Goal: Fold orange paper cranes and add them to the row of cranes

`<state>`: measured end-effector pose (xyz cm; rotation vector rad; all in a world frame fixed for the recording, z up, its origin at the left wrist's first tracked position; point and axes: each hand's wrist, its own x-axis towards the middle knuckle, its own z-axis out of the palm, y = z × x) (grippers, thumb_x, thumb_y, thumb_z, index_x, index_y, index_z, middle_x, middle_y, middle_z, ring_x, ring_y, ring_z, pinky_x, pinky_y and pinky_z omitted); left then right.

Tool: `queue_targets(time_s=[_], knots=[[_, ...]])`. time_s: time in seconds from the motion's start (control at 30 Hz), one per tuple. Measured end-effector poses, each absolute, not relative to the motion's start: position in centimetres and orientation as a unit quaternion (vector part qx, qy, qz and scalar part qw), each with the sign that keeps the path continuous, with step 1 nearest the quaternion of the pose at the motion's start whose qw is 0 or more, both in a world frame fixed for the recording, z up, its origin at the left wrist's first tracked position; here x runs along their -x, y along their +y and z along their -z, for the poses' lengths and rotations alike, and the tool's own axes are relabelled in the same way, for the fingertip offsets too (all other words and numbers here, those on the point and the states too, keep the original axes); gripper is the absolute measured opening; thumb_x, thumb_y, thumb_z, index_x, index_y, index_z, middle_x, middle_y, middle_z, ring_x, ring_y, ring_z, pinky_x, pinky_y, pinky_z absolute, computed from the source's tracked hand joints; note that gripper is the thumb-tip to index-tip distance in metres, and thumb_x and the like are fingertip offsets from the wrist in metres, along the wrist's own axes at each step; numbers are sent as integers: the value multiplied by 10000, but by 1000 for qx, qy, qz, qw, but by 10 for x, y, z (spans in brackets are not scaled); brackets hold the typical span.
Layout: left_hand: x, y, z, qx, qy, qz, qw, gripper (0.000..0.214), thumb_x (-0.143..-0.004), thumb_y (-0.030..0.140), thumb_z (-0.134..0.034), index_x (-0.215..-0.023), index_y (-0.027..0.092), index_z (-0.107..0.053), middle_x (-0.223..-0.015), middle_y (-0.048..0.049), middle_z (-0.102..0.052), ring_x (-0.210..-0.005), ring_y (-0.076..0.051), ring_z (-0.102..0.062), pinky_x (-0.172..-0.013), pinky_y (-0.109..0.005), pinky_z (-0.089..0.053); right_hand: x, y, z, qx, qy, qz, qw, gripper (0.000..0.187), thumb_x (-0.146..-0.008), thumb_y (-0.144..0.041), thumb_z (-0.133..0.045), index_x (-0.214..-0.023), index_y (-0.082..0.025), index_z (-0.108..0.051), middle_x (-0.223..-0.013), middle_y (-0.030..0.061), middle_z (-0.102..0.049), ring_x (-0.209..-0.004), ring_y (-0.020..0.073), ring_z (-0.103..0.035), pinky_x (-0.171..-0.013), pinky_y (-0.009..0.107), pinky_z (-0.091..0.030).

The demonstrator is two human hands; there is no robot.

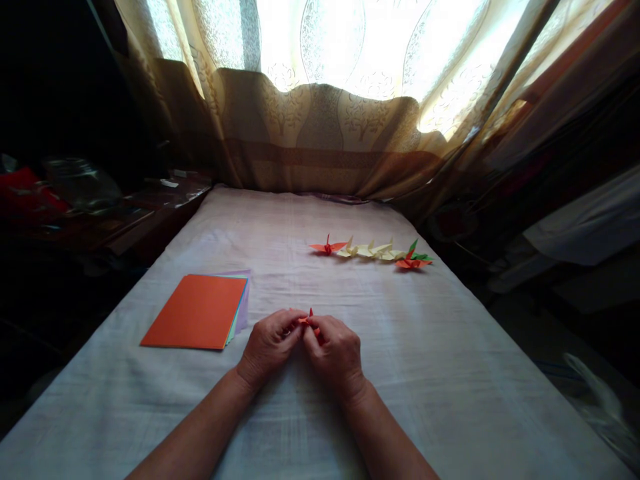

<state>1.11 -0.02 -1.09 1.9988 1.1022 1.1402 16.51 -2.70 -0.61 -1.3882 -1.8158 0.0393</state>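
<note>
My left hand (271, 343) and my right hand (336, 352) meet at the middle of the cloth-covered table (450, 373). Both are closed in a pinch on a small folded orange paper piece (308, 320), of which only a tip shows above the fingers. To the left lies a stack of coloured paper sheets (197, 311) with an orange sheet on top. Farther back stands a row of folded paper cranes (373, 251): orange, several pale yellow, and an orange and green one at the right end.
A patterned curtain (325, 127) hangs along the far edge, backlit by a window. A dark cluttered side table (100, 207) stands at the left. Dim cloth and bags (585, 233) lie to the right of the table.
</note>
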Motion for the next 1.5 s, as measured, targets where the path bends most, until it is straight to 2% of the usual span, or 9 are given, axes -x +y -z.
queue_targets(time_s=[0.2, 0.37, 0.53, 0.7, 0.87, 1.17, 1.5], knots=[[-10, 1, 9, -745, 391, -437, 319, 233, -843, 162, -553, -1004, 231, -707, -937, -21, -744, -846, -155, -692, -770, -261, -553, -164, -29, 5, 557, -729, -4, 398, 109, -826, -194, -558, -849, -209, -664, -758, 31, -684, -688, 174, -626, -666, 265, -436], [-10, 1, 10, -741, 400, -427, 329, 205, -860, 183, -570, -993, 232, -717, -945, -26, -750, -860, -164, -694, -807, -279, -552, -166, -28, 6, 558, -733, -11, 388, 180, -820, -135, -517, -879, -206, -671, -786, 33, -697, -707, 166, -632, -678, 254, -441], [-10, 0, 10, -749, 404, -422, 314, 220, -838, 160, -578, -996, 229, -716, -907, -19, -740, -823, -151, -680, -762, -247, -536, -166, -27, 7, 563, -723, -20, 401, 197, -830, -132, -508, -866, -202, -688, -783, 29, -706, -704, 156, -638, -688, 240, -448], [-9, 2, 10, -757, 407, -418, 294, 223, -833, 161, -561, -982, 218, -716, -810, -14, -692, -733, -136, -634, -682, -225, -505, -165, -26, 12, 568, -693, -80, 437, 187, -861, -181, -524, -870, -213, -708, -789, 21, -726, -680, 147, -650, -676, 238, -464], [-8, 3, 11, -761, 393, -418, 303, 241, -840, 159, -527, -984, 219, -711, -840, -28, -662, -754, -143, -615, -684, -236, -494, -164, -24, 17, 561, -678, -124, 459, 195, -863, -191, -526, -880, -219, -718, -781, 14, -731, -642, 137, -637, -640, 229, -469], [-9, 4, 14, -747, 400, -427, 317, 131, -840, 164, -521, -859, 205, -644, -818, -18, -648, -763, -146, -601, -721, -251, -488, -165, -24, 15, 558, -676, -127, 464, 173, -861, -197, -531, -811, -202, -696, -737, 15, -703, -637, 134, -625, -630, 218, -456], [-11, 4, 13, -744, 416, -422, 310, 137, -819, 166, -520, -856, 209, -646, -839, -14, -671, -786, -149, -624, -732, -252, -499, -165, -23, 15, 544, -683, -129, 470, 169, -870, -192, -530, -836, -205, -696, -765, 15, -712, -675, 139, -649, -652, 221, -465]])
